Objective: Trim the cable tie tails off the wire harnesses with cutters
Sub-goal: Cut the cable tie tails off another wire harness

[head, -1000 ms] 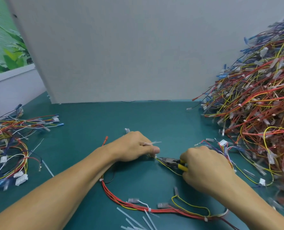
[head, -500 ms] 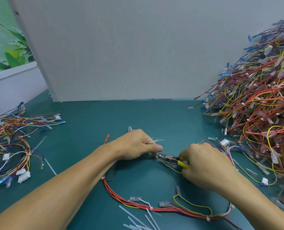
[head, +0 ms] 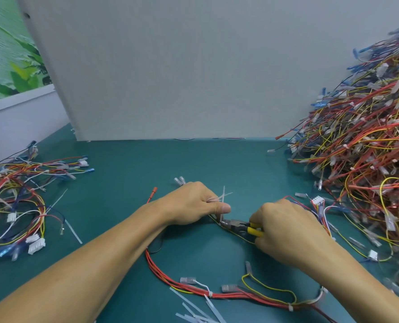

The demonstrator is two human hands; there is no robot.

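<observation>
While our left hand point(head: 193, 203) holds the harness point(head: 193, 290) down mid-table point(head: 193, 159), fingers curled, a few loose tails point(head: 219, 197) tucked between them, our right hand point(head: 287, 229) is clamped round the yellow-handled cutters point(head: 237, 223). The nose sits at an upright cable tie tail point(head: 221, 217), just beside the left thumb. We can't tell if the blades have closed on it.

Harness: light, floppy, will slide and twist, so we grip right next to the tie. Tail: thin springy plastic, likely flicks off when snipped.

Watch: thumb near the blades, yellow wire under the nose. Cut tails point(head: 195, 307) litter the near edge. Big tangled pile point(head: 357, 148) right, smaller pile point(head: 19, 194) left.
</observation>
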